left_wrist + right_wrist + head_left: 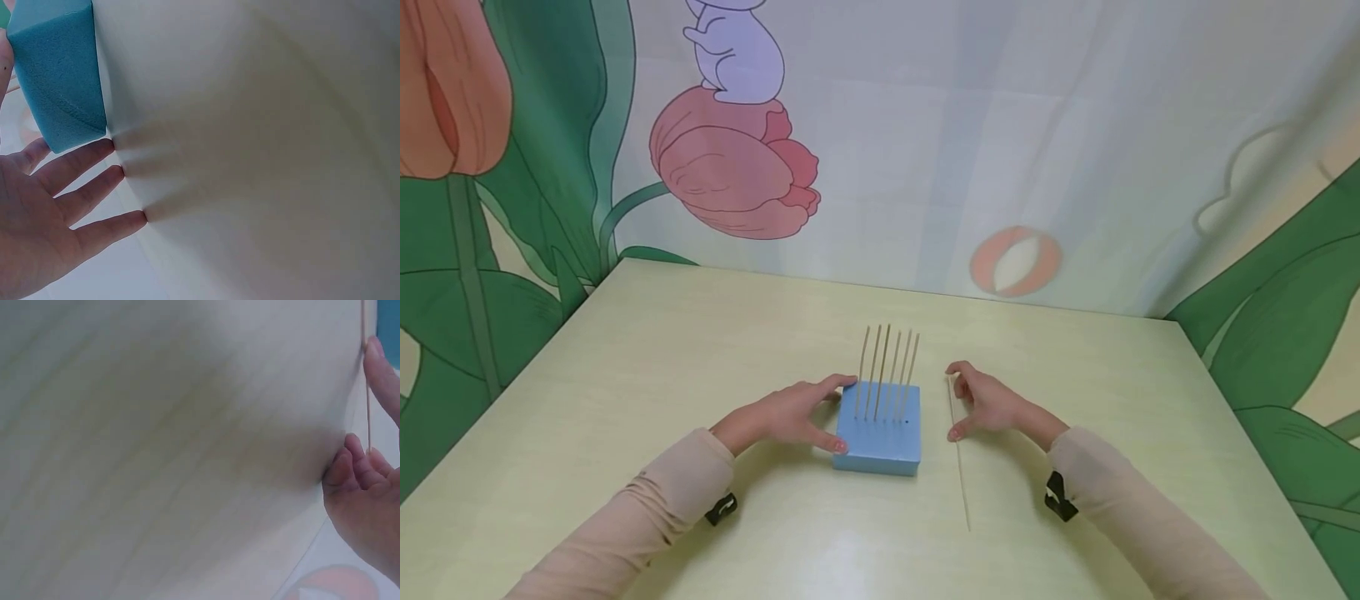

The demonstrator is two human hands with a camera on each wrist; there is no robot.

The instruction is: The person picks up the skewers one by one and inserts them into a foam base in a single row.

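Note:
A blue foam block [880,460] sits on the table with several thin upright sticks [882,367] standing in a row in it. Beside the block's left side is my left hand [790,414], its thumb and index finger touching the near and far corners. In the left wrist view the other fingers [90,194] are spread, their tips on the tabletop. To the right of the block lies one loose thin stick [962,483]. My right hand [988,404] touches its upper part, thumb and bent fingers set apart along it, not pinched together.
A small dark hole [907,422] shows in the block's top at the row's right end. The pale table [737,325] reaches back to a printed curtain [880,167] with flowers. Black bands [1060,497] are on both wrists.

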